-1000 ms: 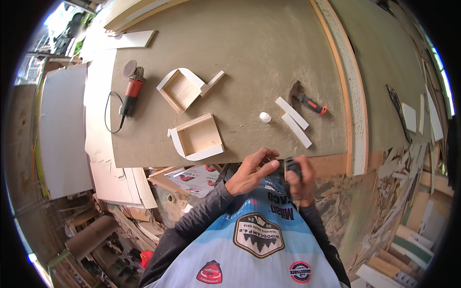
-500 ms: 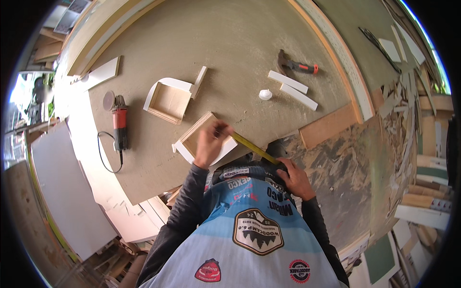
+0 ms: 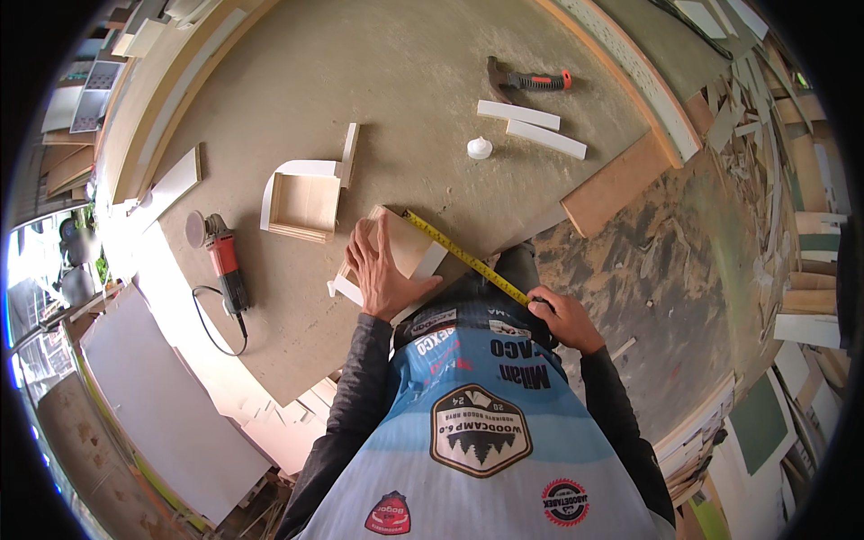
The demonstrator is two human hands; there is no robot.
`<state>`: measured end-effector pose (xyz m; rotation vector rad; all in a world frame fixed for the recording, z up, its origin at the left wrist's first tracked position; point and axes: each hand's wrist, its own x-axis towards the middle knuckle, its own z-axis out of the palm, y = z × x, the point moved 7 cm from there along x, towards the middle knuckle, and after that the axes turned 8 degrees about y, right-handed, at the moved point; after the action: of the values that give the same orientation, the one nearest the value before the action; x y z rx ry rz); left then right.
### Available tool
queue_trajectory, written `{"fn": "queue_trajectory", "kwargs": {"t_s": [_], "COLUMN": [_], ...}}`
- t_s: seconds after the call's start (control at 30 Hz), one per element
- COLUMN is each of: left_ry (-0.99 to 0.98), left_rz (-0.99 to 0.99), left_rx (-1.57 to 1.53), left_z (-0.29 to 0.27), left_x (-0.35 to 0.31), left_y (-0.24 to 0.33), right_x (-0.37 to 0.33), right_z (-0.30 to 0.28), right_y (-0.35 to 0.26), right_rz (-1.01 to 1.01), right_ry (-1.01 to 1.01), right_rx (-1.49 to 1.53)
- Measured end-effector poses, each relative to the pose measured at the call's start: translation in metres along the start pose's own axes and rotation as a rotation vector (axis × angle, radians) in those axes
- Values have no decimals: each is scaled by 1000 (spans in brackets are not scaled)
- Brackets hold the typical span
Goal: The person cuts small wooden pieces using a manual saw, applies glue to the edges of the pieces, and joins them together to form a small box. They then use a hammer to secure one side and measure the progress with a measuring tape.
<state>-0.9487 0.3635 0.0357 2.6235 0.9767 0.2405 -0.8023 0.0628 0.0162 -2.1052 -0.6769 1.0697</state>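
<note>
My left hand [image 3: 382, 272] lies spread over a small wooden box [image 3: 412, 241] with white edges, fingers stretched toward its far edge. My right hand [image 3: 565, 319], close to my body, is closed around the case of a tape measure, which it mostly hides. From there the yellow blade [image 3: 470, 261] runs out diagonally to the box's far corner, along its right side. Just beyond my left hand stands a second box [image 3: 306, 202], open-topped, with a rounded white edge. A narrow white strip [image 3: 349, 155] stands against its right side.
An angle grinder [image 3: 225, 265] with a cord lies at the left. Farther right are a hammer [image 3: 531, 81], two white strips [image 3: 546, 139] and a small white bottle or cap [image 3: 479, 148]. A brown board [image 3: 616, 184] lies at the table's right edge; offcuts [image 3: 742, 117] are piled beyond.
My left hand has left the tape's end and now lies spread on the box. The tape blade reaches the box's far corner. My right hand has shifted slightly right with the case.
</note>
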Motion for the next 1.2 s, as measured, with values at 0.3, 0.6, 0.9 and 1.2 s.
{"fn": "queue_trajectory", "kwargs": {"t_s": [0.3,0.6,0.9,1.2], "left_ry": [53,-1,-12,-12], "left_rz": [26,25,35,24], "left_rx": [-110,-50,-55,-51], "left_z": [9,17,19,21], "left_x": [6,4,2,2], "left_y": [30,29,29,27], "right_x": [19,29,38,36], "right_z": [-27,-29,-31,-35], "right_y": [14,16,19,11], "right_rz": [34,3,-30,-12], "right_ry": [27,-54,-43,-47], "right_rx": [96,160,131,131]}}
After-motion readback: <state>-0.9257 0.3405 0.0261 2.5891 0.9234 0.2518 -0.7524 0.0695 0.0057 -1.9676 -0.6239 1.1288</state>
